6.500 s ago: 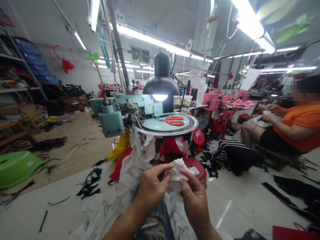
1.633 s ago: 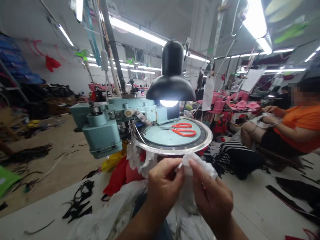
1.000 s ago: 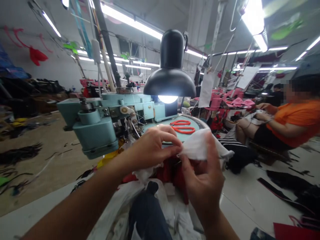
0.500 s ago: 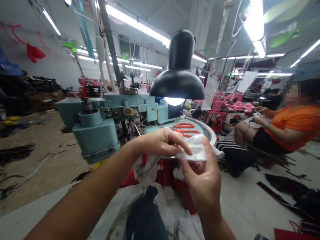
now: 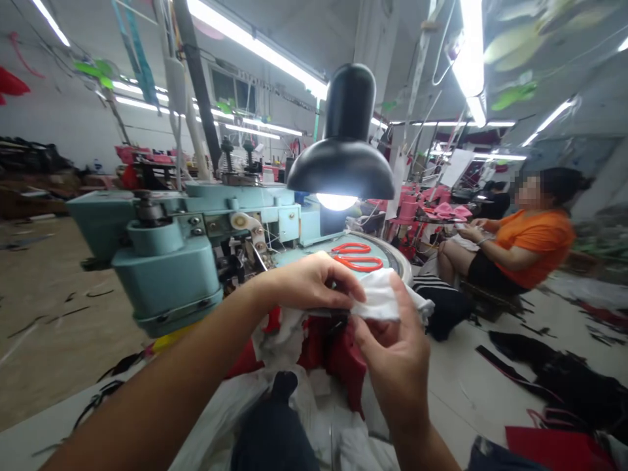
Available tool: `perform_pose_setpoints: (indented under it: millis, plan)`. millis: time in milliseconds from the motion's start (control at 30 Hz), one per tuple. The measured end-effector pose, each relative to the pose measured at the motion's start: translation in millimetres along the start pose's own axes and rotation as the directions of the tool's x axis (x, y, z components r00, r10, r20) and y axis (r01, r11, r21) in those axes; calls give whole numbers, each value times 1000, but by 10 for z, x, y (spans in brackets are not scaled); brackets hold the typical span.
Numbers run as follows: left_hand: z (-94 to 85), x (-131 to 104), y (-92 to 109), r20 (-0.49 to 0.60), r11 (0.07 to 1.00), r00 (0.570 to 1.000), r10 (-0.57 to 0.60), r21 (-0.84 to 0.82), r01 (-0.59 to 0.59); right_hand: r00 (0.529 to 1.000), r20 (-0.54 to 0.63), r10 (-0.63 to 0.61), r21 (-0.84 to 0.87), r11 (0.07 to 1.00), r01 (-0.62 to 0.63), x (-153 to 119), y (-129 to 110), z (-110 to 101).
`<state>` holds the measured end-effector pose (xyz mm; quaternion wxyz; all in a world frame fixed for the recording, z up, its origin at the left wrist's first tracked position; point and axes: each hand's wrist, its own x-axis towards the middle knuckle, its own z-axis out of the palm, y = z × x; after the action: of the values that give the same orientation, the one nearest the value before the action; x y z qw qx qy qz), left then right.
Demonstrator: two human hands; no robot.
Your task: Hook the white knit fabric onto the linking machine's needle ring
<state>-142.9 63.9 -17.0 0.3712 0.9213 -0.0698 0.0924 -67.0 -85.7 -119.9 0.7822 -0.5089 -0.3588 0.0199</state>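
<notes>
White cloth (image 5: pixel 380 296) is what I have in both hands, right in front of me, on the near side of the round plate (image 5: pixel 403 256) of the green machine (image 5: pixel 169 271). Its longer run goes left to right, the loose, rumpled end out to the right. My left hand (image 5: pixel 314 281) comes in from the left and has its fingertips closed on the cloth's left end. My right hand (image 5: pixel 402 360) sits under and to the near side, thumb up by that same end, index finger raised across the fabric; its grip holds the cloth, though I can't tell how firmly the thumb presses. The right hand is closer to the cloth's middle, the left to its edge.

Just beyond, the orange-handled scissors (image 5: pixel 366 264) lie on the plate, under the black lamp (image 5: pixel 342 163). Below my hands hangs crumpled pale fabric (image 5: pixel 284 343), with red material (image 5: pixel 346 356) beside it. I can't make out any container here, nor contents.
</notes>
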Motion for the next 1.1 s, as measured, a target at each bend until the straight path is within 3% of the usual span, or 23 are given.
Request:
perform_pose_setpoints:
  millis: [467,900,1100]
  plan:
    - [1,10,-2,-8,996,996,88,21,-87,997,-17,77,24,997,-76,-26,-43,21]
    - [0,13,-13,-18,997,997,74,35,-74,1000,-16,25,-7,1000,-25,-17,25,1]
    - [-5,11,-18,-20,996,997,79,39,-78,992,-50,113,47,993,-111,-35,-15,4]
